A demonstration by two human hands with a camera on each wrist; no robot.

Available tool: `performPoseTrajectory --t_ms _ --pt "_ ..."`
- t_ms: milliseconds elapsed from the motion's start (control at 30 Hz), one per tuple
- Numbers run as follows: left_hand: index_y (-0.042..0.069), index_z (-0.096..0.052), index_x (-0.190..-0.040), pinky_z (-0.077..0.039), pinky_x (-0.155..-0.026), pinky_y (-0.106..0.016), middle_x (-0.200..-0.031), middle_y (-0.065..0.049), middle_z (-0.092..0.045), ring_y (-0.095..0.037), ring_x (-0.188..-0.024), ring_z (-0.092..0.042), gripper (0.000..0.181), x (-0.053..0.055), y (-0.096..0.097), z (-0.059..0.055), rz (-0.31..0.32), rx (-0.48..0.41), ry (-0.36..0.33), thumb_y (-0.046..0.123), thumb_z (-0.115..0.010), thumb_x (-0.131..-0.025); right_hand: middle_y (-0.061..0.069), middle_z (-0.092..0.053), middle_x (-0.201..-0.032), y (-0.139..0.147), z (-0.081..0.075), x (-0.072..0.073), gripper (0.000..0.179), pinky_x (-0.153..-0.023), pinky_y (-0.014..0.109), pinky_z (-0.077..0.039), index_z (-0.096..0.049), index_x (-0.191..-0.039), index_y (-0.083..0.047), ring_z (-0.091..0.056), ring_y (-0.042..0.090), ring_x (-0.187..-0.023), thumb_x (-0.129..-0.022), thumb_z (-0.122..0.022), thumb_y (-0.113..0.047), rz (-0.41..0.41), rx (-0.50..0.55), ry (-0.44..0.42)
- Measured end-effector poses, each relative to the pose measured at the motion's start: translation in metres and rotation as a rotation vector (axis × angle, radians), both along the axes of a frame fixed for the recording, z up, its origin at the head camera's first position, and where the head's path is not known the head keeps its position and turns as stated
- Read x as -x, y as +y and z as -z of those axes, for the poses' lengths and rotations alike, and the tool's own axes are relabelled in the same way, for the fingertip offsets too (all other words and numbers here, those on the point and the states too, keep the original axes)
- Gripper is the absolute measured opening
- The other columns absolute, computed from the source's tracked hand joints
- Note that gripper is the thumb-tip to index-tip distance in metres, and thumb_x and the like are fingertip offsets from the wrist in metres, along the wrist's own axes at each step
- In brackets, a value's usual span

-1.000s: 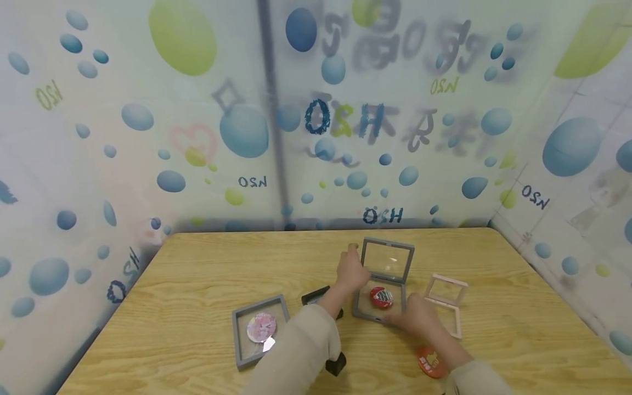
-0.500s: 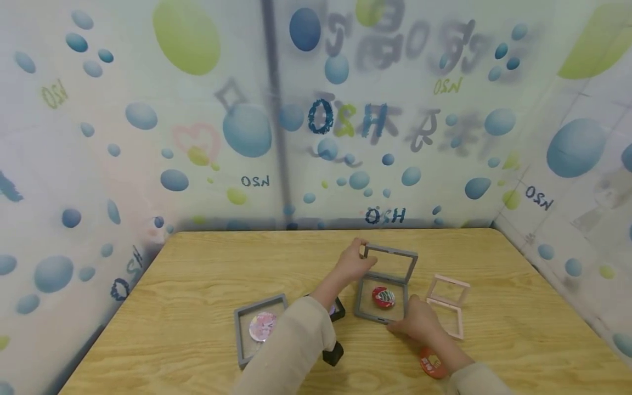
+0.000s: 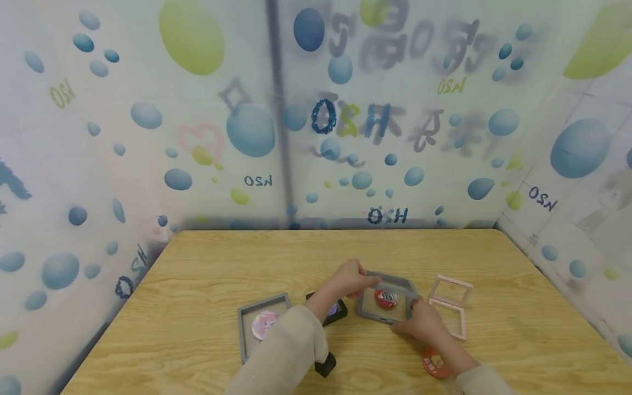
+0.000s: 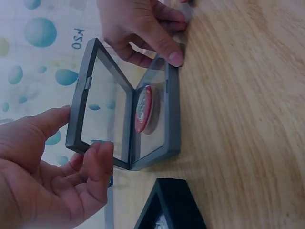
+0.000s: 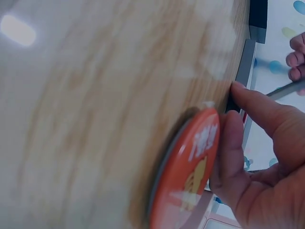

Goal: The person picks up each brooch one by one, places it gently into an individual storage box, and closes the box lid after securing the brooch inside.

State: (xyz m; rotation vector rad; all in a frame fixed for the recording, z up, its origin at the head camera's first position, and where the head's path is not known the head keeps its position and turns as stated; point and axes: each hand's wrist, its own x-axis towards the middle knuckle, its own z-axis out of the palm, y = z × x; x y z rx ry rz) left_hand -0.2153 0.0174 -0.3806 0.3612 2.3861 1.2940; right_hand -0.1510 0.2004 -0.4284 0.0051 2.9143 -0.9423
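Observation:
A grey hinged display frame [image 3: 371, 316] with clear film panes lies on the wooden table, its lid tilted part-way over the base. Inside sits a round red badge [image 3: 385, 298] with a tree pattern. My left hand [image 3: 349, 280] grips the lid's left edge; in the left wrist view the thumb is on one side of the lid [image 4: 82, 102] and the curled fingers on the other. The right hand [image 3: 422, 321] holds the base at its near right corner, thumb on the front edge. In the right wrist view, part of the frame is hidden behind that hand [image 5: 271, 152].
Left of the hands lies a grey frame [image 3: 241, 329] with a pink badge [image 3: 264, 325], partly behind the sleeve. A black frame [image 3: 340, 314] and a black piece [image 3: 326, 365] lie near the left forearm. A pink open frame [image 3: 464, 323] and an orange badge [image 3: 434, 363] are at right.
The left hand has taken hold of the grey frame's lid and swung it from upright down toward the base. The right hand stays at the base's near right corner.

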Motion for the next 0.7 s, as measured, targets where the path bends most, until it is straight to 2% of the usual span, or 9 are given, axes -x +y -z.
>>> performPoseTrajectory --t_ms 33,133,233,300,400,467,533,600,700 --pt "0.014 -0.03 -0.044 -0.02 -0.034 -0.023 -0.037 0.004 -0.026 -0.009 -0.033 -0.019 0.054 -0.001 0.0 0.0 0.008 0.017 0.0 0.032 -0.065 -0.082 0.032 -0.056 -0.1 0.0 0.0 0.0 0.08 -0.072 0.044 -0.047 -0.042 -0.111 0.021 -0.057 0.035 -0.085 -0.059 -0.083 -0.025 -0.001 0.005 0.003" --pt "0.014 -0.029 -0.047 -0.021 -0.034 -0.023 -0.038 0.005 -0.023 -0.008 -0.033 -0.018 0.054 -0.004 0.001 0.002 0.023 0.065 -0.006 0.037 -0.068 -0.078 0.029 -0.058 -0.095 0.001 0.002 -0.001 0.076 -0.066 0.039 -0.049 -0.043 -0.108 0.019 -0.058 0.032 -0.079 -0.058 -0.083 -0.021 0.016 0.052 -0.003" --pt "0.014 -0.03 -0.052 -0.021 -0.034 -0.022 -0.039 0.007 -0.022 -0.007 -0.033 -0.017 0.051 -0.004 0.002 0.004 0.024 0.067 -0.016 0.037 -0.068 -0.078 0.021 -0.056 -0.085 0.002 0.004 -0.002 0.067 -0.052 0.032 -0.049 -0.042 -0.104 0.016 -0.056 0.023 -0.064 -0.059 -0.082 -0.014 0.048 0.134 -0.038" --pt "0.013 -0.032 -0.056 -0.021 -0.033 -0.022 -0.04 0.007 -0.023 -0.007 -0.033 -0.017 0.048 -0.004 0.003 0.006 0.026 0.07 -0.013 0.037 -0.067 -0.079 0.017 -0.053 -0.08 0.003 0.004 -0.003 0.06 -0.048 0.029 -0.048 -0.043 -0.1 0.015 -0.054 0.02 -0.059 -0.06 -0.081 -0.01 0.065 0.175 -0.053" --pt "0.01 -0.039 -0.067 -0.027 -0.034 -0.022 -0.044 0.004 -0.031 -0.009 -0.034 -0.027 0.038 -0.005 0.002 0.008 0.042 0.097 0.016 0.032 -0.068 -0.079 0.015 -0.051 -0.077 0.004 0.005 -0.003 0.053 -0.048 0.029 -0.048 -0.044 -0.094 0.012 -0.053 0.02 -0.06 -0.061 -0.08 -0.006 0.069 0.195 -0.058" --pt "0.006 -0.042 -0.078 -0.036 -0.036 -0.024 -0.051 0.001 -0.04 -0.012 -0.036 -0.038 0.035 -0.005 0.002 0.011 0.052 0.127 0.044 0.028 -0.069 -0.078 0.015 -0.052 -0.076 0.005 0.005 -0.003 0.051 -0.048 0.029 -0.048 -0.045 -0.092 0.012 -0.052 0.02 -0.061 -0.06 -0.08 -0.006 0.07 0.181 -0.051" --pt "-0.001 -0.044 -0.095 -0.043 -0.04 -0.028 -0.061 -0.005 -0.047 -0.018 -0.041 -0.049 0.042 -0.005 0.003 0.014 0.055 0.164 0.073 0.024 -0.072 -0.075 0.014 -0.054 -0.076 0.005 0.005 -0.002 0.051 -0.05 0.029 -0.047 -0.046 -0.092 0.012 -0.053 0.021 -0.063 -0.059 -0.08 -0.006 0.068 0.16 -0.04" --pt "-0.006 -0.042 -0.109 -0.046 -0.042 -0.03 -0.072 -0.012 -0.052 -0.022 -0.044 -0.054 0.057 -0.006 0.006 0.018 0.046 0.193 0.086 0.022 -0.075 -0.071 0.014 -0.054 -0.075 0.004 0.005 -0.002 0.05 -0.05 0.029 -0.048 -0.047 -0.091 0.012 -0.053 0.02 -0.063 -0.059 -0.08 -0.006 0.071 0.148 -0.033" --pt "-0.008 -0.028 -0.131 -0.048 -0.044 -0.03 -0.09 -0.021 -0.055 -0.024 -0.048 -0.057 0.086 -0.007 0.011 0.021 0.024 0.269 0.091 0.023 -0.078 -0.068 0.014 -0.054 -0.074 0.003 0.004 -0.003 0.049 -0.048 0.028 -0.048 -0.047 -0.091 0.013 -0.054 0.02 -0.061 -0.059 -0.079 -0.005 0.07 0.147 -0.023"
